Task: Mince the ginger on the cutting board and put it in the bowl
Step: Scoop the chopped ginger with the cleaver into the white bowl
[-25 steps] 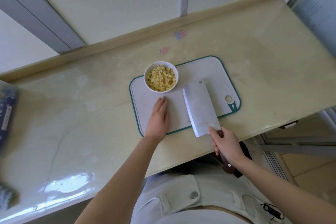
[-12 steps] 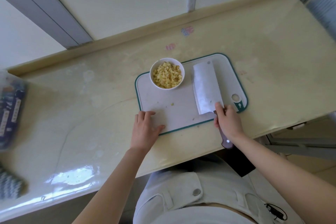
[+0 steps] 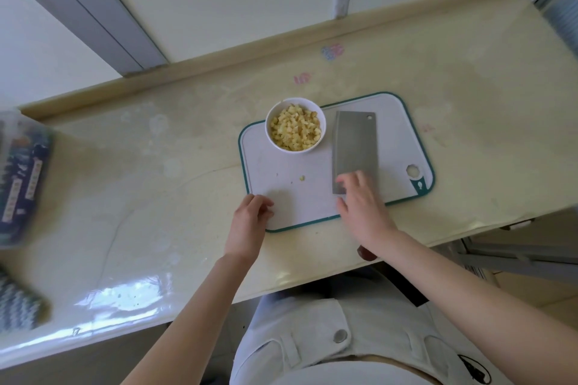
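Head view, looking down on a cream, glossy countertop [image 3: 150,197]. Centre of the frame: a white rectangular plastic cutting board with a teal rim [image 3: 281,175]. On its upper left corner stands a small round white bowl [image 3: 267,131], filled nearly to the rim with pale yellow diced ginger [image 3: 295,130]. A few ginger scraps [image 3: 301,178] lie on the bare board below the bowl. Just right of the bowl, a cleaver with a broad grey rectangular blade [image 3: 355,144] lies flat on the board, and its dark reddish handle end shows under the right wrist.

The right hand [image 3: 364,208] lies over the lower end of the blade, fingers straight and slightly spread, gripping nothing (motion blur hides whether they touch the steel). The left hand [image 3: 250,217] sits at the board's lower left corner, fingers loosely curled with nothing in them.

Left edge of the frame: a dark blue printed packet [image 3: 22,178]. Lower left: a blue-and-white patterned cloth [image 3: 15,303].
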A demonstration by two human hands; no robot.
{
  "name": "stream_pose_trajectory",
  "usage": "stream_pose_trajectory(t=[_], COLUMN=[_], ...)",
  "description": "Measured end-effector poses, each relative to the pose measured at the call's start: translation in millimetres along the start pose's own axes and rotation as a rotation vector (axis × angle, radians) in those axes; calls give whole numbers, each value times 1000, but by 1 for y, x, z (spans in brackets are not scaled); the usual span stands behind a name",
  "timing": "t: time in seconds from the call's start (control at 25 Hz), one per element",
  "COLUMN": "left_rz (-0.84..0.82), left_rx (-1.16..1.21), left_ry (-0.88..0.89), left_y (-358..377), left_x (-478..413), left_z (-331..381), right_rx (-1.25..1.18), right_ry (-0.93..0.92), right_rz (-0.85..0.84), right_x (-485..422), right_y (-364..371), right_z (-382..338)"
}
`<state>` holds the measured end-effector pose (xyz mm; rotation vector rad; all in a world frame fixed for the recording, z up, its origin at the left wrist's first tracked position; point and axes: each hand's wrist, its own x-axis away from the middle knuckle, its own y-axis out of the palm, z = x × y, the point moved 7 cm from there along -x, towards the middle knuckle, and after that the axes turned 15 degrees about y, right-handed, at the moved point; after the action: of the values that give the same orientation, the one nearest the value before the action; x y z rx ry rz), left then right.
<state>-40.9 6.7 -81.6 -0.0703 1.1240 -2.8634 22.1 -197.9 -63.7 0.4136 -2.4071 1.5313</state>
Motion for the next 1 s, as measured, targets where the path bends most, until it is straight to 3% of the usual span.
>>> stream_pose_trajectory(t=[0.16, 0.4, 0.72, 0.88, 1.0], left_rz=[190, -132, -4, 152, 78], left_rx=[22, -180, -150, -115, -166], left_ry=[27, 132, 128, 86, 121], left_y=[-15, 10, 3, -15, -10], left_x=[-31, -66, -65, -53, -44], left_z=[8, 6, 4, 1, -2], right_rx=[53, 166, 21, -79, -26], right_ry=[-150, -184, -154, -180, -185], right_rz=[-187, -109, -158, -226, -269], right_x=[-19, -35, -41, -33, -31], right_y=[28, 43, 40, 47, 55], right_z=[-48, -59, -63, -82, -92])
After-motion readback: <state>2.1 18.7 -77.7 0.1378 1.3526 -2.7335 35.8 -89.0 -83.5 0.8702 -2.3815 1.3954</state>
